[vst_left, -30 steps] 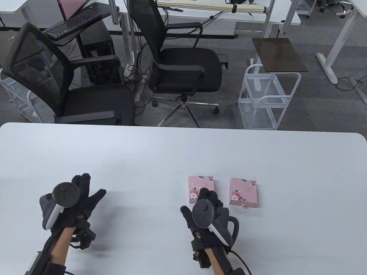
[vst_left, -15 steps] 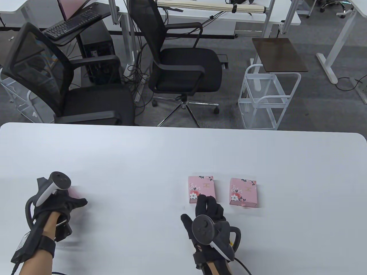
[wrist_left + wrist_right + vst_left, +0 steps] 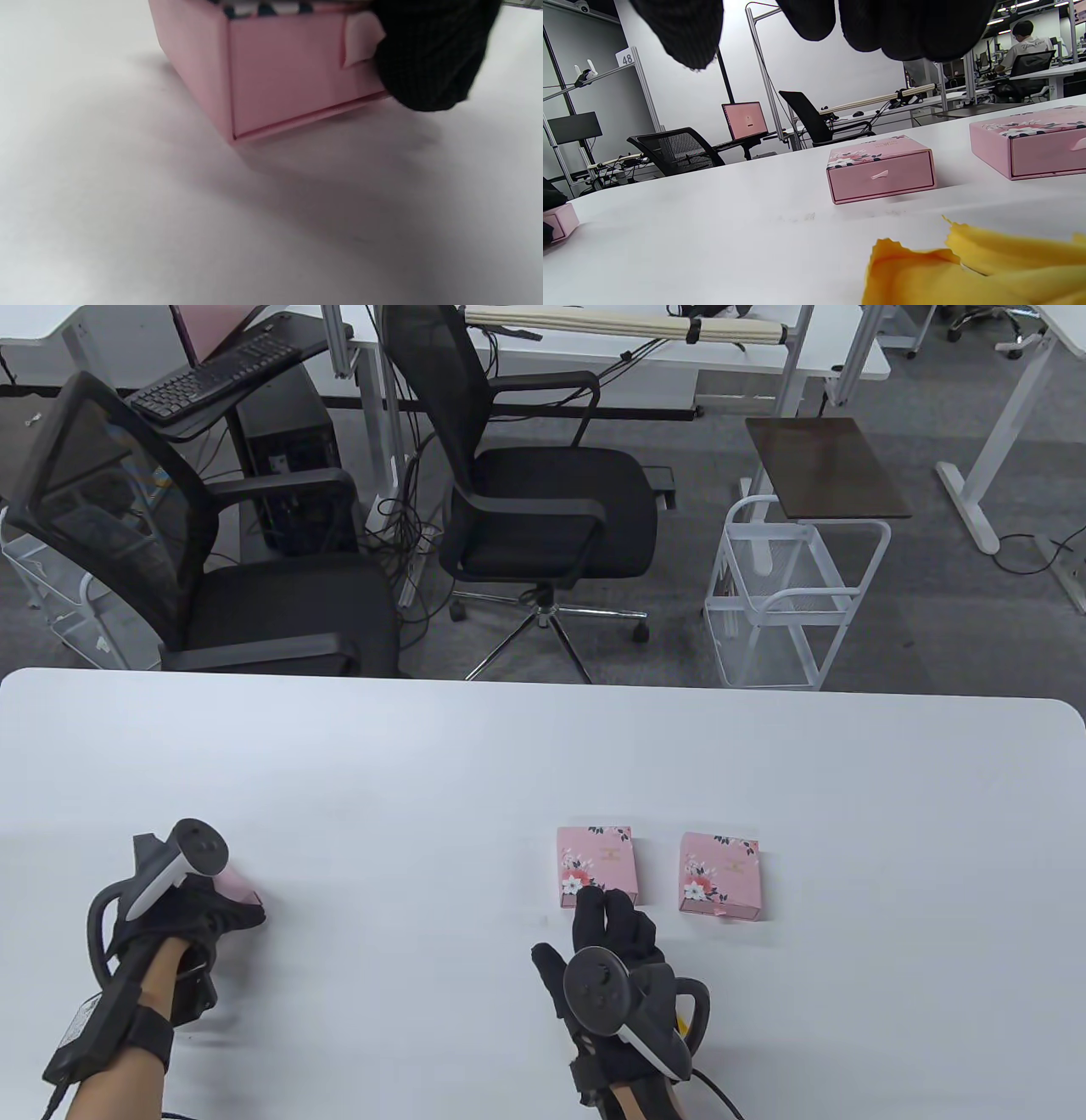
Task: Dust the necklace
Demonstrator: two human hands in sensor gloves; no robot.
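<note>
Table view: left hand (image 3: 182, 912) gripped a pink box (image 3: 237, 891) at 8 o'clock; right hand (image 3: 615, 937) lay relaxed, empty. A loose grip risked dropping it.

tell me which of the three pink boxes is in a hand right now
The pink box on the far left: the left hand grips it. The other two boxes lie untouched on the table.

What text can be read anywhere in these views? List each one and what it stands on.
"48": white tag on the metal rack post, right wrist view.
Gold print on the lids of the middle pink box and the right pink box: too small to read.
Lettering on the seated person's white shirt: too blurred.
Nothing else legible.
</note>
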